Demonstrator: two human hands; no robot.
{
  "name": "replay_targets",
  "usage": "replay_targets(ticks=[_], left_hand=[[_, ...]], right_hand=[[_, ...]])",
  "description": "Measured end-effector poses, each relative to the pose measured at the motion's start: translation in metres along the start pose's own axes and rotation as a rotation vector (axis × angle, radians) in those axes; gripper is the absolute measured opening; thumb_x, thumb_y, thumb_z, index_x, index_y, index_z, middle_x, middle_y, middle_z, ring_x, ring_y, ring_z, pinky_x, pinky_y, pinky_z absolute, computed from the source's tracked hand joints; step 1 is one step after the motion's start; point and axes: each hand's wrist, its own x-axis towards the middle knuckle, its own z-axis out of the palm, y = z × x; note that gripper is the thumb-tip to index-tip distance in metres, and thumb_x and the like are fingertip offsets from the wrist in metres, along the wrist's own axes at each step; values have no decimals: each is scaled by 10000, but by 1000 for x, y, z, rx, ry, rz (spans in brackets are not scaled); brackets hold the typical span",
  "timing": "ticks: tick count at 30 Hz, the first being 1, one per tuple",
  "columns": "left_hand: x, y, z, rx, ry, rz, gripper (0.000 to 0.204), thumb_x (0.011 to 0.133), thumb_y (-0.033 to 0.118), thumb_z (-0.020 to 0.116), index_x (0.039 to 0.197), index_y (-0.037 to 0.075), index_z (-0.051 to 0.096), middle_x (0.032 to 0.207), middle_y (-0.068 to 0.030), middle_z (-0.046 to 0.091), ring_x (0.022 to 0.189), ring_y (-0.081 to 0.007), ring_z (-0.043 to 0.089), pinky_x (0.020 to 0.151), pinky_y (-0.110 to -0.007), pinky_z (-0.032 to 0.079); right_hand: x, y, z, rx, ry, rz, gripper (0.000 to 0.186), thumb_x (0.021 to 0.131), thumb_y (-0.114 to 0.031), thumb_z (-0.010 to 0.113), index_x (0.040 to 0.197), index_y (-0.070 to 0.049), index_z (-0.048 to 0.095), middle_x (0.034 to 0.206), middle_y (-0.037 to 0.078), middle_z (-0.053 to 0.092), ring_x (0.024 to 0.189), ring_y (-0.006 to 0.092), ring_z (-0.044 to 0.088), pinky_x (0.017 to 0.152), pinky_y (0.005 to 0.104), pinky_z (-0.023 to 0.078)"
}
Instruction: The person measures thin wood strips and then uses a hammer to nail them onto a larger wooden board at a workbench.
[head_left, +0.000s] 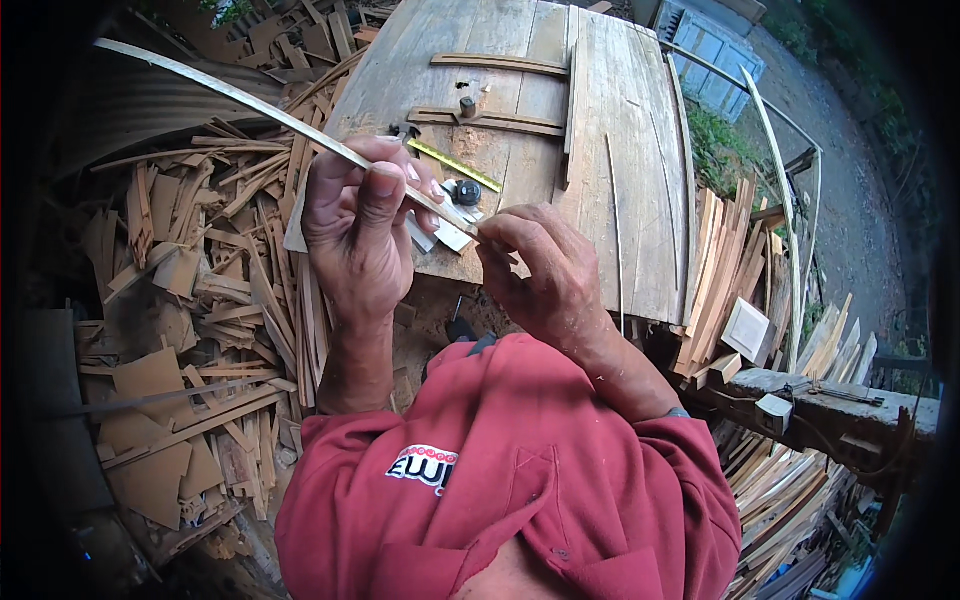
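A long, thin wooden strip [250, 117] slants from the far left down to the middle, raised above the near edge of the workbench [625, 70]. Thumb and fingers of my left hand [365, 210] pinch it partway along. At its near end, my right hand [540, 255] is closed with the fingertips on the strip's tip. Beyond the hands, a tape measure [467, 192] lies on the bench beside a yellow measuring rule [455, 164]. White pieces like paper or card [450, 232] lie under the strip, partly hidden by it and my left hand.
Wooden bars [500, 64] are fixed on the bench top, with a short peg [467, 106] at one. A thin stick [615, 230] lies on the right. Heaped wood offcuts [160, 400] fill the left side; stacked slats [725, 270] and a heavy beam [830, 392] stand at the right.
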Motion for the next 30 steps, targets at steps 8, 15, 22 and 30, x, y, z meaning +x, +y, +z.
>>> replay_targets(ticks=[8,15,22,30], left_hand=[[-2,-7,11,-9,8,-51,238,1020,217,573,1150,18,578,888,-74,558,766,-191,580,547,-253,482],[-26,-24,14,213,-181,-214,341,944,100,687,1250,-12,588,914,-62,642,829,-129,643,791,-259,548],[-47,-46,4,42,-145,-510,342,922,-18,668,1253,1,586,1028,-45,652,961,-124,649,872,-282,540],[-50,-49,-5,4,-148,-549,274,936,-34,629,1199,13,566,997,-58,642,950,-124,640,874,-279,516]], right_hand=[[-10,6,-2,-8,73,44,303,748,57,739,1011,-35,618,886,108,656,778,271,653,660,369,532],[-19,12,-6,111,95,236,352,762,53,740,1080,-23,610,864,116,658,756,240,680,673,351,543],[-33,22,4,163,87,309,346,782,35,749,1095,-24,613,864,119,667,763,236,698,680,350,547],[-36,24,11,125,17,342,280,792,31,756,1049,-35,669,902,126,685,794,248,701,674,341,547]])
